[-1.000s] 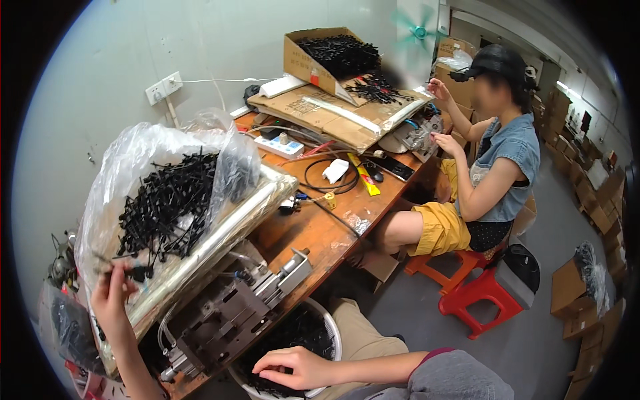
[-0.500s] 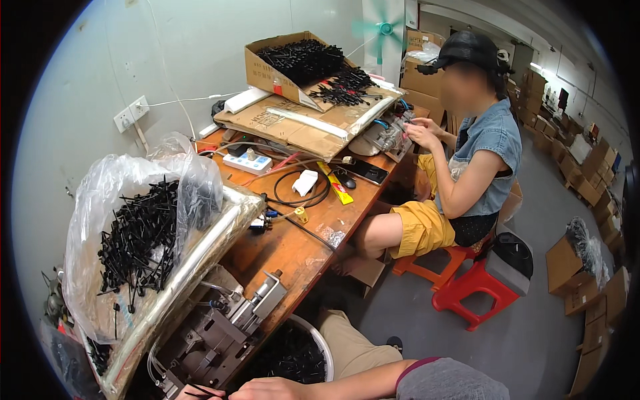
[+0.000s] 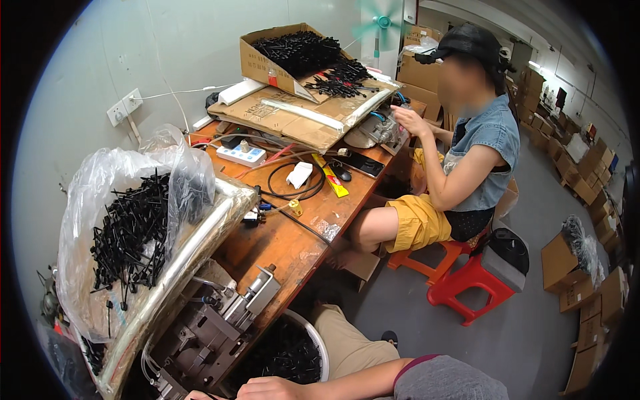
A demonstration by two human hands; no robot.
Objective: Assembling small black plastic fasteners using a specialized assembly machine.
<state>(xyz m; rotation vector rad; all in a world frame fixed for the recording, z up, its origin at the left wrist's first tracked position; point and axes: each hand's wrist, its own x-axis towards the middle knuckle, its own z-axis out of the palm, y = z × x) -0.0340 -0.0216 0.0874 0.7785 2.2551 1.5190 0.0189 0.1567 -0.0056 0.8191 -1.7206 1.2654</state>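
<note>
At the lower edge of the head view, my right hand (image 3: 270, 389) has its fingers curled together, and what they hold is hidden. Just left of it, only the top of my left hand (image 3: 197, 395) shows, closed by a dark sliver of a thin black part; most of that hand is cut off. Both hands are in front of a grey metal bench fixture (image 3: 200, 347) with a cylinder and clear hoses. A white-rimmed tub (image 3: 323, 347) of black parts stands beyond my right hand. Left of the fixture, a clear plastic bag (image 3: 87, 200) holds a heap of thin black plastic parts (image 3: 133, 233).
Along the wooden table (image 3: 267, 260) lie a power strip (image 3: 241, 155), black cable, phone (image 3: 360, 163) and yellow packet (image 3: 333, 179). A cardboard box (image 3: 260, 67) of black parts sits farther back. A co-worker (image 3: 467, 147) sits at another fixture, near a red stool (image 3: 470, 293).
The view has shifted slightly, so the scene sits a little left and higher. The black piece at my left hand shows less. The co-worker's hands have moved up a little.
</note>
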